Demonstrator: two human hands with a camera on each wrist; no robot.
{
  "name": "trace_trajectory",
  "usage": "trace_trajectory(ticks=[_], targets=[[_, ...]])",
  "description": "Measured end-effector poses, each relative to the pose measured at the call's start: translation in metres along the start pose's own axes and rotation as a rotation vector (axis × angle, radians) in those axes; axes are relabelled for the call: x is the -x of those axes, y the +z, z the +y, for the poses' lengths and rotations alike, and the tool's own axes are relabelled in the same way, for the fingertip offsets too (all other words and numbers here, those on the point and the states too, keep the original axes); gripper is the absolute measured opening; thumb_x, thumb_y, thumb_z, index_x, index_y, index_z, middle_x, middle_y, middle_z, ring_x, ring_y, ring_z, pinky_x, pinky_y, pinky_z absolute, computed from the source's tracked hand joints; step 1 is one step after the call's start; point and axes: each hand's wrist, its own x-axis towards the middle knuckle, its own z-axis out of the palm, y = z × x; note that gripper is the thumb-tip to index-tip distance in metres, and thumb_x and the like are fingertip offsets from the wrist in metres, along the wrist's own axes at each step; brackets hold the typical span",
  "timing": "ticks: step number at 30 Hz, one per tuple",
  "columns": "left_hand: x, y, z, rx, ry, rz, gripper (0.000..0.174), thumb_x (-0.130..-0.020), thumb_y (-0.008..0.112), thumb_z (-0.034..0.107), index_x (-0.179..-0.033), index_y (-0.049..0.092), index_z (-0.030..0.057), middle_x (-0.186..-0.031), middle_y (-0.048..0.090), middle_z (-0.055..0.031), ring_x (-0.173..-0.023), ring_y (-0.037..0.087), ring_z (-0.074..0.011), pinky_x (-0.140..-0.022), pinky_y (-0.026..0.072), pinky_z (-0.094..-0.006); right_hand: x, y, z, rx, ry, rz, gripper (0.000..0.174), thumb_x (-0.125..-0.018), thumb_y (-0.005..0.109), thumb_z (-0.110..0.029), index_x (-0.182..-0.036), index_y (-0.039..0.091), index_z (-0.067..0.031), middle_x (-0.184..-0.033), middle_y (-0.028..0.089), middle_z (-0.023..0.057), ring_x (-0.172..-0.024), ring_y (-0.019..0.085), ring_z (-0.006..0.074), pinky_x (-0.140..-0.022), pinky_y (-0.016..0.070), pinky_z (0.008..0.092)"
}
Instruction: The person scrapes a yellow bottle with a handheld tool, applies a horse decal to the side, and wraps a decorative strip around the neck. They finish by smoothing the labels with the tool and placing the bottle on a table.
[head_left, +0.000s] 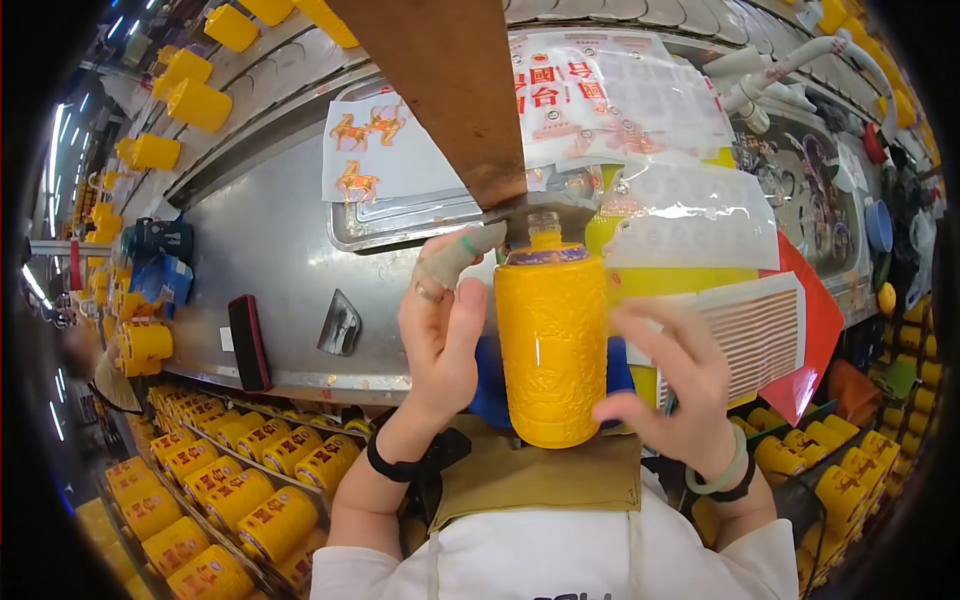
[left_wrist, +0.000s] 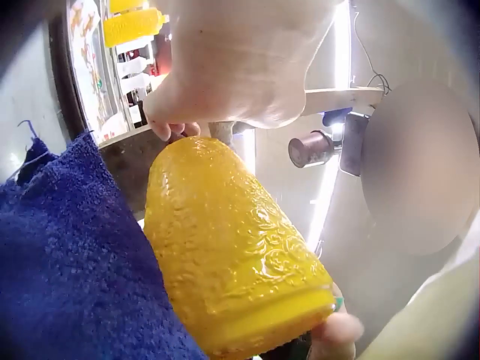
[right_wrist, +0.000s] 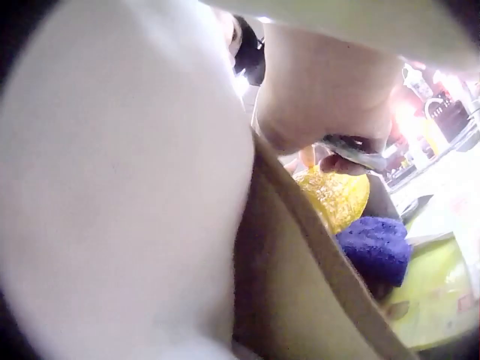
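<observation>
A glossy yellow bottle (head_left: 550,350) with raised patterning and a bare threaded neck lies in front of the person's middle, its neck towards the wooden post. My left hand (head_left: 440,335), with grey covers on some fingers, curls its fingertips round the shoulder by the neck. At the other end, my right hand (head_left: 680,385) holds the base, thumb on the near edge and fingers bent along the side. The left wrist view shows the bottle's base (left_wrist: 262,322) with a fingertip against it. A blue cloth (left_wrist: 67,247) lies beneath the bottle.
A wooden post (head_left: 450,90) rises just beyond the bottle. Printed sheets (head_left: 590,90) and a metal tray (head_left: 400,235) lie behind. A phone (head_left: 249,343) sits at left, near a dark shiny scrap (head_left: 341,323). Yellow bottles (head_left: 215,500) fill crates on both sides.
</observation>
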Motion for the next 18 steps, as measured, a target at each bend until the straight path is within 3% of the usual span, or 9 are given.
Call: trace_trajectory(ticks=[1,3,6,9,16,18], targets=[[0.000,0.002,0.005,-0.030,0.046,0.005,0.037,-0.102,0.054,0.004,-0.136,0.062,-0.0069,-0.132,0.065,-0.0195,-0.123,0.060,-0.0260,-0.111,0.0428,-0.0387,-0.009,0.002,0.004,0.027,0.017,0.042,0.066,-0.082,0.086,-0.040,-0.134,0.069,-0.0032,-0.131,0.063,0.0170,-0.088,0.061,0.0287,-0.077,0.0533,0.0366],[0.004,0.006,0.007,-0.092,0.085,-0.004,0.038,-0.100,0.054,0.003,-0.136,0.062,-0.0067,-0.130,0.067,-0.0205,-0.121,0.063,-0.0278,-0.109,0.0451,-0.0397,-0.031,0.004,0.011,0.026,-0.009,0.086,0.061,-0.084,0.085,-0.037,-0.133,0.070,-0.0051,-0.116,0.064,0.0122,-0.092,0.060,0.0285,-0.077,0.0519,0.0385],[0.007,0.007,0.003,-0.186,0.144,-0.021,0.041,-0.093,0.061,-0.001,-0.133,0.066,-0.0051,-0.125,0.071,-0.0213,-0.117,0.067,-0.0320,-0.104,0.0508,-0.0415,-0.052,0.009,0.016,0.059,-0.005,0.015,0.058,-0.084,0.084,-0.036,-0.133,0.071,-0.0078,-0.115,0.063,0.0119,-0.090,0.060,0.0278,-0.076,0.0514,0.0382],[0.008,0.010,0.001,-0.285,0.205,-0.004,0.043,-0.083,0.076,0.000,-0.126,0.071,-0.0029,-0.124,0.071,-0.0202,-0.115,0.067,-0.0346,-0.100,0.0531,-0.0424,-0.055,0.016,0.022,0.095,-0.064,0.060,0.052,-0.083,0.084,-0.036,-0.126,0.074,-0.0095,-0.110,0.065,0.0100,-0.087,0.059,0.0275,-0.074,0.0516,0.0385],[0.004,0.009,0.001,-0.329,0.254,-0.031,0.044,-0.083,0.077,-0.001,-0.126,0.070,-0.0031,-0.125,0.070,-0.0194,-0.114,0.067,-0.0332,-0.100,0.0527,-0.0418,-0.054,0.017,0.026,0.174,-0.113,0.108,0.052,-0.080,0.086,-0.036,-0.122,0.075,-0.0075,-0.106,0.069,0.0089,-0.086,0.062,0.0294,-0.076,0.0535,0.0387],[0.003,0.007,0.001,-0.165,0.149,-0.006,0.036,-0.092,0.068,0.006,-0.126,0.069,-0.0027,-0.131,0.061,-0.0183,-0.121,0.059,-0.0297,-0.106,0.0461,-0.0411,-0.051,0.019,0.027,0.144,-0.091,0.145,0.054,-0.080,0.086,-0.035,-0.124,0.074,-0.0059,-0.108,0.070,0.0104,-0.089,0.064,0.0303,-0.078,0.0540,0.0389]])
